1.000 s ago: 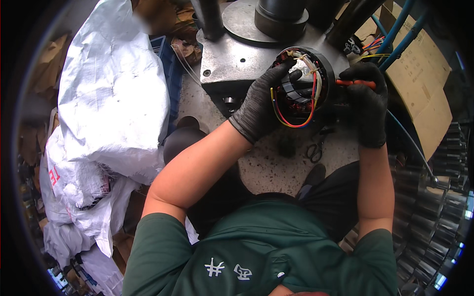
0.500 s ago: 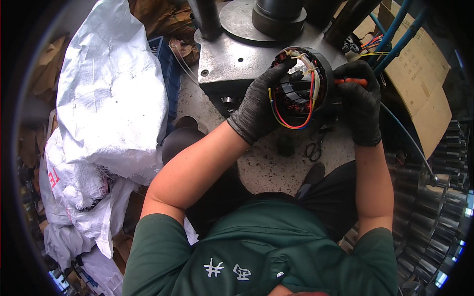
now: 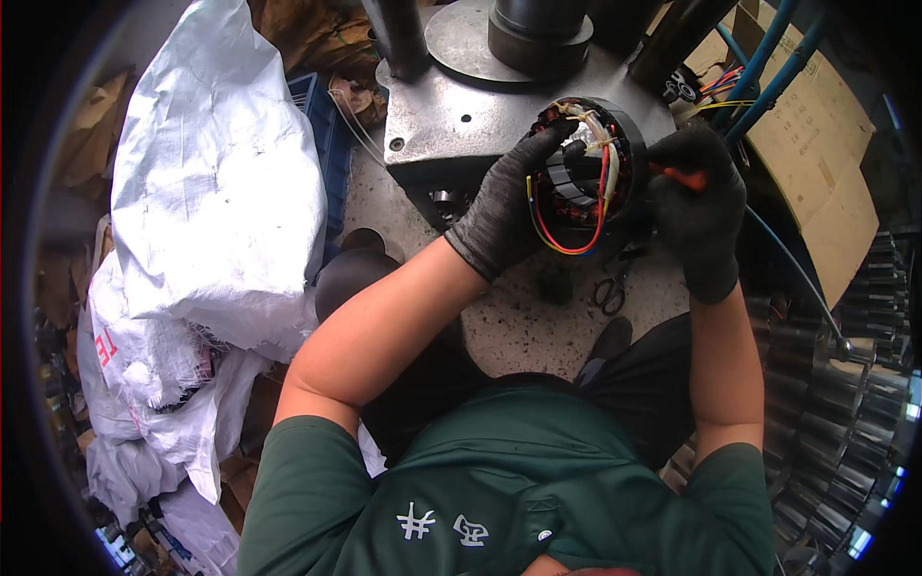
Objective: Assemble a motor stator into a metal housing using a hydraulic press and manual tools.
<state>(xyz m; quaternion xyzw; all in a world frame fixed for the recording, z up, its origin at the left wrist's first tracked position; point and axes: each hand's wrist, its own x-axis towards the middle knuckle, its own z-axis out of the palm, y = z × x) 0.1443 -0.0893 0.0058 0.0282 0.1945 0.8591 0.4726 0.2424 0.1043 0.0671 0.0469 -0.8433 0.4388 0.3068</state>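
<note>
A motor stator [image 3: 629,134], a dark ring with copper windings inside, is held up at the front edge of the metal press table. My gloved left hand [image 3: 504,204] grips its left side, with the thumb reaching into the bore. Red, yellow and blue lead wires [image 3: 567,251] loop down from its near face beside a pale sleeve. My gloved right hand [image 3: 709,216] is closed around a small red-orange-handled tool [image 3: 686,179] at the stator's right side. The tool's tip is hidden, so its exact kind does not show.
The press table [image 3: 451,125] with its thick columns stands ahead. White woven sacks [image 3: 216,182] and a blue crate [image 3: 331,154] lie left. Scissors [image 3: 609,296] rest on the floor. Cardboard [image 3: 807,144], blue hoses [image 3: 768,86] and stacked metal parts [image 3: 836,432] are on the right.
My right hand has turned and shifted slightly toward me, covering more of the red-orange handle. The stator has tipped a little and sits slightly lower in my left hand.
</note>
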